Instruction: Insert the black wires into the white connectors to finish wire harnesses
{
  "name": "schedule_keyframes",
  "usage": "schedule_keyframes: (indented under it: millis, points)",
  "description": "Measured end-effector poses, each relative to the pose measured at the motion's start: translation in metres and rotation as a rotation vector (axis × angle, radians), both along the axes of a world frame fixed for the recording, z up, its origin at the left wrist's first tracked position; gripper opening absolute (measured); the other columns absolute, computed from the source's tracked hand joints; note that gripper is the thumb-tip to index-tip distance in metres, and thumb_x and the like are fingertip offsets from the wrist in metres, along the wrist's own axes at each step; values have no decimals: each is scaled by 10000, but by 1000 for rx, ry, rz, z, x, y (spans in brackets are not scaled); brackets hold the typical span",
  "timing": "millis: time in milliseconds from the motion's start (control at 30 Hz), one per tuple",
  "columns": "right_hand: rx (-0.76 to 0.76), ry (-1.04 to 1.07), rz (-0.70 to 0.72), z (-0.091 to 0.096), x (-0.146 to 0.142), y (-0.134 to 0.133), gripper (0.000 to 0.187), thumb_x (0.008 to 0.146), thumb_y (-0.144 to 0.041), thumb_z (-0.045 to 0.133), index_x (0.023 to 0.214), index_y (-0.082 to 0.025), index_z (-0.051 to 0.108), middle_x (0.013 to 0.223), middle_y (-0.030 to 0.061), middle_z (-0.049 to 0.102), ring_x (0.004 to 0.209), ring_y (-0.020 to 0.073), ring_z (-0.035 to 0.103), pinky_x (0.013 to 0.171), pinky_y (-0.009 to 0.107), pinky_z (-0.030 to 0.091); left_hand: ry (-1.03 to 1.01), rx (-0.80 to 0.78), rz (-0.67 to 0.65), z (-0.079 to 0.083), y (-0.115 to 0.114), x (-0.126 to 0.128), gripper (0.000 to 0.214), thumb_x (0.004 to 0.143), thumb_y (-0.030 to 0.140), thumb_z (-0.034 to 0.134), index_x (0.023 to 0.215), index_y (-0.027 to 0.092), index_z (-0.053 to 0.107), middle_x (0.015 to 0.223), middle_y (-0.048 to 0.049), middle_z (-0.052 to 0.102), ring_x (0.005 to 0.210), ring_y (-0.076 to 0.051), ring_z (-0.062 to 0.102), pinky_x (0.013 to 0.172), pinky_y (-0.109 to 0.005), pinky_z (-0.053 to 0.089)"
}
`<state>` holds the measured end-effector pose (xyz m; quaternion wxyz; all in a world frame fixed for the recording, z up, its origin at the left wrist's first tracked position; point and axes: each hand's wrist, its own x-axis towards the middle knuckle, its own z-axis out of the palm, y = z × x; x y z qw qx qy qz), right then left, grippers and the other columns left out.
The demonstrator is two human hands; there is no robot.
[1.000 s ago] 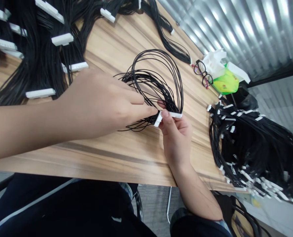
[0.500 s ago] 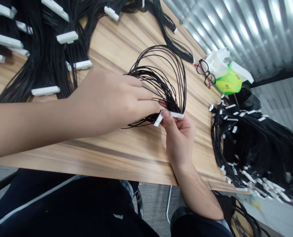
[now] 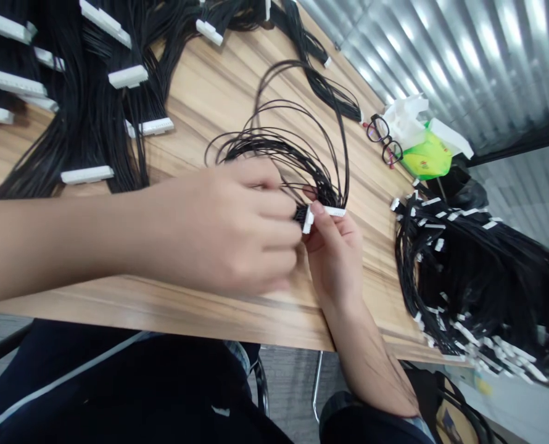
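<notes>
At the far left of the view, bundles of black wires [image 3: 89, 123] with white connector housings [image 3: 127, 76] lie across the wooden tabletop [image 3: 200, 80]. The left hand [image 3: 228, 231] comes in from that side, back upward, fingers pressed closely together and blurred. Its fingertips reach the wire loop [image 3: 274, 143] just beside the white connector [image 3: 334, 211], but whether they pinch wires or touch the connector cannot be made out. The connector lies in the right hand [image 3: 334, 259], pinched between the thumb on its near face and a finger behind it. It sits directly right of the left fingertips, its long axis running almost level across the view, with the right hand beneath it and nearer. The black wires rise from it in loops over the tabletop, and their entry into the connector is partly hidden by the fingers. Further right lie eyeglasses [image 3: 379, 129], a white tissue [image 3: 406, 114] and a green packet [image 3: 426, 157], below a corrugated metal wall [image 3: 441, 55]. A heaped pile of finished-looking black wire bundles [image 3: 473, 283] sits at the right edge, cut off by the frame.
</notes>
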<state>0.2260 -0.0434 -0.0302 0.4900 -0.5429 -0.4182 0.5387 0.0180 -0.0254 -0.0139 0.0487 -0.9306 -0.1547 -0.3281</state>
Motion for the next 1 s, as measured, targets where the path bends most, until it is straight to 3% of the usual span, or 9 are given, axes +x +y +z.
schedule_keyframes:
  millis: [133,233,367,467,533,733,900,1000]
  points:
    - [-21,109,-6,1,-1,2,124,824,-358,820,886,-263,771,831,-31,811,725,142,726,725,300,625,44,42,-260,-10,-11,2,394,1081,325,438,764,262,663,782,11,629,787,-166,545,947,-336,508]
    - [-22,87,-4,3,-2,1,135,819,-366,828,873,-258,766,815,-35,807,696,135,715,703,292,625,35,-5,-271,-14,-13,3,438,1096,364,421,730,254,636,688,18,582,694,-160,525,780,-337,503]
    - [-11,57,4,2,-1,2,140,817,-379,828,866,-263,768,798,-39,802,726,138,731,745,300,637,-33,-79,57,-4,-9,0,510,1129,370,325,749,221,631,586,32,557,531,-126,475,570,-317,346]
    - [15,13,33,-1,0,1,146,826,-400,823,851,-268,768,812,-28,812,762,151,745,758,314,641,43,-63,407,5,1,-6,430,1110,327,346,956,210,730,531,33,540,448,-124,435,496,-268,194]
    - [36,-27,48,-3,0,-1,174,831,-428,818,883,-269,773,893,-5,837,816,172,761,784,343,646,140,-57,529,7,9,-10,379,1092,327,394,1068,221,757,591,21,611,461,-133,461,505,-260,163]
    - [58,-58,63,-3,0,-5,180,833,-426,824,905,-263,794,939,3,857,818,159,757,812,333,639,255,-11,415,7,24,-15,423,1116,417,361,1142,267,755,901,25,770,658,-166,649,518,-260,195]
    - [56,-49,114,0,-1,-4,156,870,-400,794,957,-272,808,972,14,871,853,175,775,897,386,647,314,10,326,15,26,-16,468,1075,152,311,1035,250,767,905,15,759,703,-147,643,533,-279,259]
    - [51,-24,145,-2,-1,-3,195,865,-405,806,1000,-264,819,1035,34,876,917,191,788,955,413,636,288,68,290,14,27,-16,421,1076,118,338,1016,205,746,908,-17,746,777,-154,652,592,-305,347]
